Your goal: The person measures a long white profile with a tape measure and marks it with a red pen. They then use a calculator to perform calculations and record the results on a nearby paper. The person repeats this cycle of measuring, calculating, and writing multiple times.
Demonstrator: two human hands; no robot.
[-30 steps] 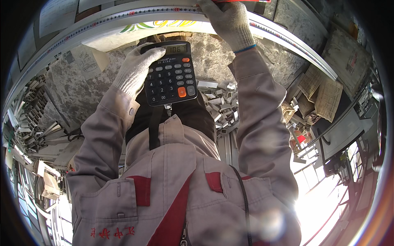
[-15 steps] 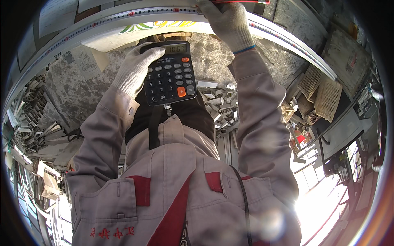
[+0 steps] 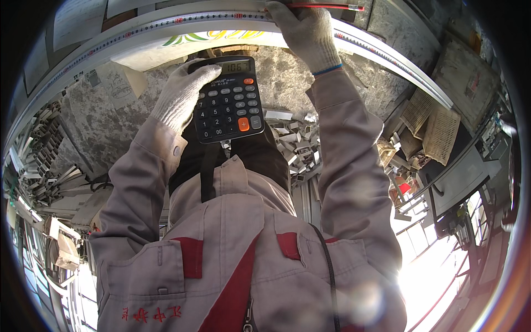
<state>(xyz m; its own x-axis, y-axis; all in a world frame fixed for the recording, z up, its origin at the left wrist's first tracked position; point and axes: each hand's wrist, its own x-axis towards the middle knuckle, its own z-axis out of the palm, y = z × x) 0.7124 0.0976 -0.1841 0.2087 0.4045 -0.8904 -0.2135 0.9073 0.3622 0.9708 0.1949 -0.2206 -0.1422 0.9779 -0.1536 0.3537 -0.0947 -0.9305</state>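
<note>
My left hand (image 3: 182,94), in a white knit glove, holds a black desk calculator (image 3: 228,100) with grey keys and one orange key, its display lit with digits. My right hand (image 3: 305,30), also gloved, reaches up to the top of the picture and grips a thin red pencil-like tool (image 3: 326,6) lying against a long white metal profile with a printed ruler scale (image 3: 166,21). Both sleeves are pale grey work-jacket sleeves; the jacket has red patches on the chest.
A pile of short cut metal offcuts (image 3: 296,144) lies on the stone-patterned floor below the calculator. Stacked metal profiles (image 3: 38,160) fill the left side. Woven baskets (image 3: 431,122) and a machine bench (image 3: 464,177) stand at the right, with strong glare at the lower right.
</note>
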